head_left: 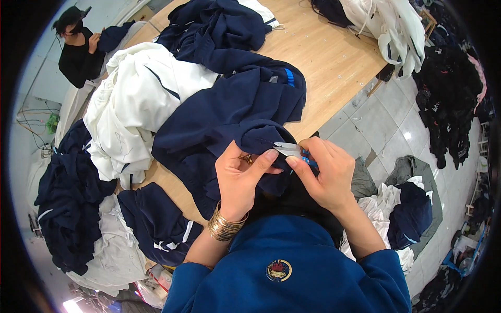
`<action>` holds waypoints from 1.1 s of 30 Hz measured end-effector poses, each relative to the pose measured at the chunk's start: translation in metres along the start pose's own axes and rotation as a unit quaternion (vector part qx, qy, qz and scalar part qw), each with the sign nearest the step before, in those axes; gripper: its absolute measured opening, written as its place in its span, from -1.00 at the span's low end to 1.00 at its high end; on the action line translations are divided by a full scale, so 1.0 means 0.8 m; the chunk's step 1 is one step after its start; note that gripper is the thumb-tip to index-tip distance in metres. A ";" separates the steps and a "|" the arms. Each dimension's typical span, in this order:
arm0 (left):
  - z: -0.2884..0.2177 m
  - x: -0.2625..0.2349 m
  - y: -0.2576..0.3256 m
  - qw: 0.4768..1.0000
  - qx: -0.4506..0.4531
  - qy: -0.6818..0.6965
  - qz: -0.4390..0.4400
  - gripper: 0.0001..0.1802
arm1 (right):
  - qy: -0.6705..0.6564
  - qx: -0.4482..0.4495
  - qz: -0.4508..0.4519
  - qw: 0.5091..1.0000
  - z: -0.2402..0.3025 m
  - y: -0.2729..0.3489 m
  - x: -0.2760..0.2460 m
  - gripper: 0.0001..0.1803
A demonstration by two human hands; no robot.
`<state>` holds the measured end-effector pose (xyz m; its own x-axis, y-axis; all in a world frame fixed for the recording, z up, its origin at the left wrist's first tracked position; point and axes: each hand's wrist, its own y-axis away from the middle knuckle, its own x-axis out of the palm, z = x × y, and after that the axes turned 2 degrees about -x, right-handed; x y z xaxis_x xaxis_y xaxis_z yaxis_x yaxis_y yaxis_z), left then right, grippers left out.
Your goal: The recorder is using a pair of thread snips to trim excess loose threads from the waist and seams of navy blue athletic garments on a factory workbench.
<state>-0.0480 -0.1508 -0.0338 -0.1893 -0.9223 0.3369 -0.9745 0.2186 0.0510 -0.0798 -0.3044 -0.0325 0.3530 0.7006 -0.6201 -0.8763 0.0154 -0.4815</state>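
1. At the bottom centre of the frame, the person's blue sleeves rise from the lower edge, with a stack of gold bangles (224, 226) on the left wrist.
2. The left hand (241, 177) sits just left of centre, fingers curled shut on a fold of the navy garment (229, 112), thumb stretched out toward the other hand.
3. The right hand (324, 172), just right of centre, is closed around small thread snips (292, 150) with a blue handle; the pale blades point left and meet the navy cloth at the pinched fold. Whether the blades are parted is hard to tell at this size.
4. The navy garment spreads from the hands up through the middle of the frame, lying on the wooden table (334, 62).
5. Left of it, a white garment (138, 99) is heaped on the table, touching the navy one.
6. More navy and white clothes (78, 208) pile up at the lower left.
7. At the right, clothes lie heaped on the tiled floor (386, 120).
8. In the upper left, another person in black (78, 52) sits at the table's far end.
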 end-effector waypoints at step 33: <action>0.001 0.000 0.000 1.000 0.004 -0.001 -0.003 -0.74 | 0.011 -0.005 -0.009 1.000 0.001 0.000 0.001 -0.74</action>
<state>-0.0481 -0.1511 -0.0342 -0.1845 -0.9239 0.3351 -0.9765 0.2111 0.0443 -0.0798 -0.3031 -0.0326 0.3768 0.6837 -0.6250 -0.8665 0.0216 -0.4987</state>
